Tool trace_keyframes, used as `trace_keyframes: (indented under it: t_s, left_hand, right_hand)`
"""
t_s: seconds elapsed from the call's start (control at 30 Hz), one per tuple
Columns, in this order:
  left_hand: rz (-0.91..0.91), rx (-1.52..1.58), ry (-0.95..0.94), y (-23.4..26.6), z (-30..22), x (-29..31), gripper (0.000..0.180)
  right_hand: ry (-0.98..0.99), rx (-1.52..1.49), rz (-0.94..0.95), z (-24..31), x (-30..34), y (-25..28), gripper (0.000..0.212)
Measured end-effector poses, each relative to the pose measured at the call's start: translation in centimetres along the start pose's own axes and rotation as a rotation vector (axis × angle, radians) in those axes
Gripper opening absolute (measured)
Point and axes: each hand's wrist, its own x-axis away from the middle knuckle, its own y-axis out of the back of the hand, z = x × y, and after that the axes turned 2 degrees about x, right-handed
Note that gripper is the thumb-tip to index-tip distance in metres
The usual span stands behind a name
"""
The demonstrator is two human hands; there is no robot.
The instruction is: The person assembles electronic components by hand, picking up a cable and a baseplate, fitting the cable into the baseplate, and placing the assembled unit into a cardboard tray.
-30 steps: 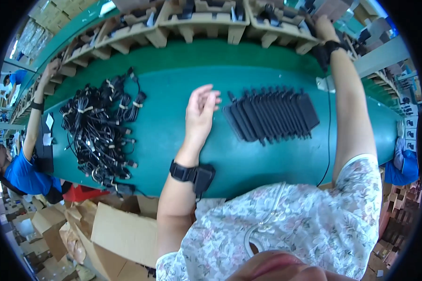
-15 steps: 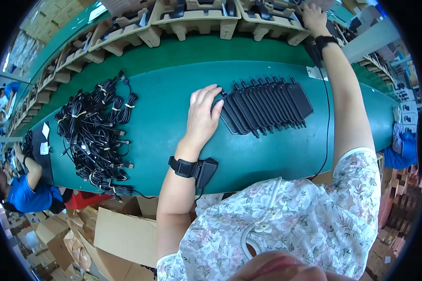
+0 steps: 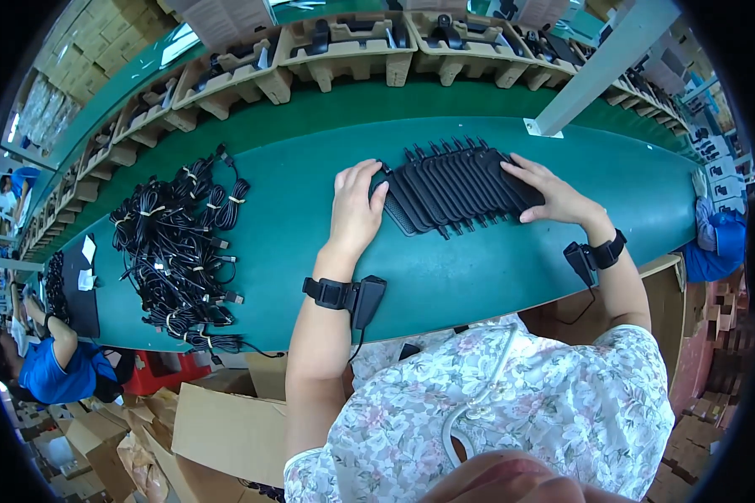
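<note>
A row of flat black panels (image 3: pixel 457 186), overlapping like fanned cards, lies on the green table. Short stubs stick out from their far and near edges. At the row's left end, my left hand (image 3: pixel 356 204) has its fingers and thumb closed about the corner of the leftmost panel. My right hand (image 3: pixel 558 193) grips the right end, fingers over the last panel and thumb at its near edge. Between my hands the panels lean on one another. Each wrist wears a black strap with a small black box.
Left on the table (image 3: pixel 428 293) lies a heap of bundled black cables (image 3: pixel 164 243). Cardboard trays (image 3: pixel 348 54) holding black parts line the far side. A pale metal post (image 3: pixel 600 71) rises at the far right. Cartons (image 3: pixel 226 423) stand below the near edge; people in blue sit at both sides.
My right hand has come back from the far-right trays to the right end of the panels. My left hand stays at the left end. The view has shifted slightly.
</note>
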Motion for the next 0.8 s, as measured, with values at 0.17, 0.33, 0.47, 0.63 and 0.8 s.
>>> trace_keyframes:
  t_s: [0.17, 0.33, 0.47, 0.63, 0.8]
  left_hand:
    - [0.007, -0.005, 0.005, 0.2, 0.2, 0.0, 0.029]
    - [0.010, 0.019, 0.007, 0.0, 0.6, -0.1, 0.029]
    - [0.029, -0.063, -0.018, 0.5, 1.1, 0.1, 0.029]
    - [0.029, 0.005, -0.010, 0.5, 1.2, 0.0, 0.030]
    - [0.024, 0.057, 0.042, 0.7, 0.5, 0.2, 0.029]
  right_hand:
    - [-0.008, 0.011, 0.138, 0.6, 1.5, 0.6, 0.082]
    - [-0.251, 0.090, -0.115, -0.4, 0.6, 4.1, 0.046]
    - [-0.078, 0.051, -1.013, -0.9, -4.2, 7.6, 0.015]
    - [-0.066, 0.577, -1.318, -2.6, -11.9, 14.4, 0.019]
    - [0.118, 0.840, -1.330, -5.5, -19.5, 17.0, 0.023]
